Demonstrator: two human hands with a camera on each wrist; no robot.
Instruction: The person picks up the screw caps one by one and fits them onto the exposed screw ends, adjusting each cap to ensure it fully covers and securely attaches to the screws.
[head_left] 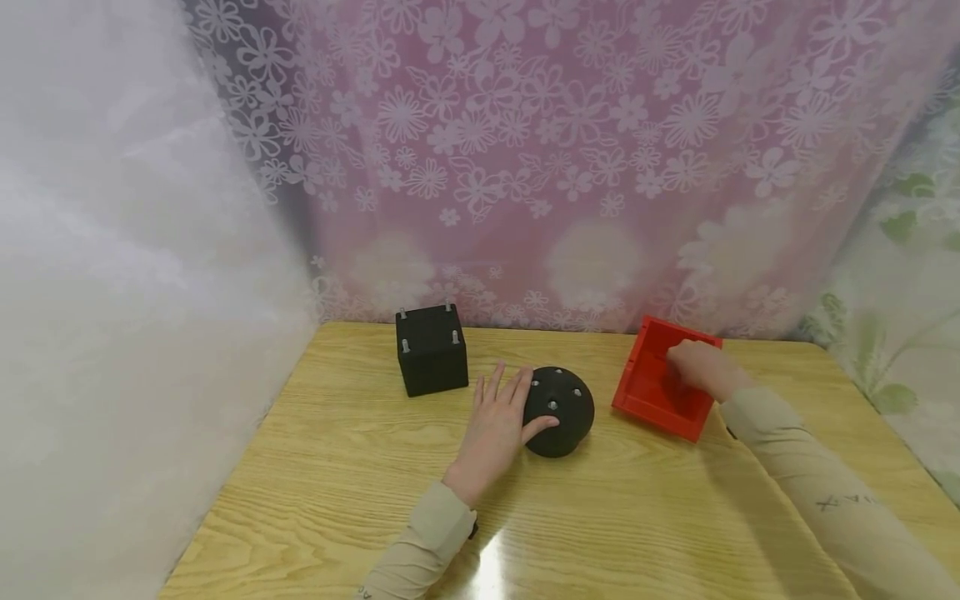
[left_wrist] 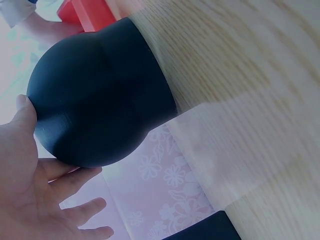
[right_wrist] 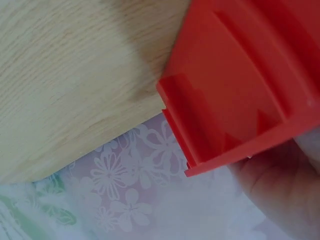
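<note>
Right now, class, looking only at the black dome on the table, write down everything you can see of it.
The black dome is a rounded, matte, plastic-looking piece sitting flat side down on the wooden table, between a black cube and a red bin. Several small silvery studs stick up from its top. The left wrist view shows a smooth bulging side with a slight waist. The left hand rests against its left side, fingers straight, thumb touching its front.

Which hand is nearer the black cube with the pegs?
Left. The left hand rests against the black dome beside the black cube; the right hand reaches into the red bin.
</note>
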